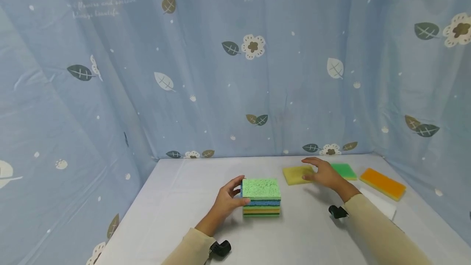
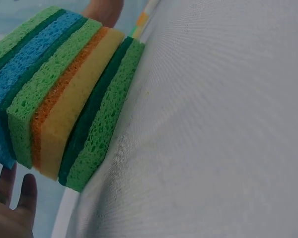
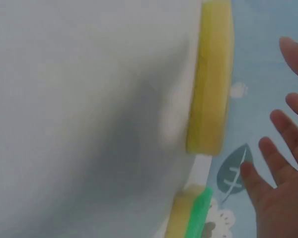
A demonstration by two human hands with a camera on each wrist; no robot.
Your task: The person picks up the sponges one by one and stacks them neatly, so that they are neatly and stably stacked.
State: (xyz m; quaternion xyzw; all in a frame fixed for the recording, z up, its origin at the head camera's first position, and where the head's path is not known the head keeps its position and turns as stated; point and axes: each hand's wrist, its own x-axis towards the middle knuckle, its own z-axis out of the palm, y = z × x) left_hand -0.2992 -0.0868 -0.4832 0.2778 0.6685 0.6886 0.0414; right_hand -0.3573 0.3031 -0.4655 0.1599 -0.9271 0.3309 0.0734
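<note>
A stack of several sponges [image 1: 261, 195], green on top with blue, orange and yellow layers below, stands upright on the white table. My left hand [image 1: 226, 201] touches its left side, thumb at the front edge and fingers behind. In the left wrist view the layers of the stack [image 2: 64, 94] show beside the fingers of the left hand [image 2: 12, 203]. Over a flat yellow sponge [image 1: 293, 175] my right hand [image 1: 325, 174] hovers with fingers spread; the right wrist view shows the right hand [image 3: 285, 168] apart from the yellow sponge [image 3: 210, 79].
Right of the yellow sponge lies a green sponge [image 1: 345, 171], then an orange one [image 1: 382, 183] with a yellow base. A white flat piece [image 1: 380, 203] lies partly under the right forearm. A blue patterned curtain [image 1: 206, 72] hangs behind the white table [image 1: 176, 199].
</note>
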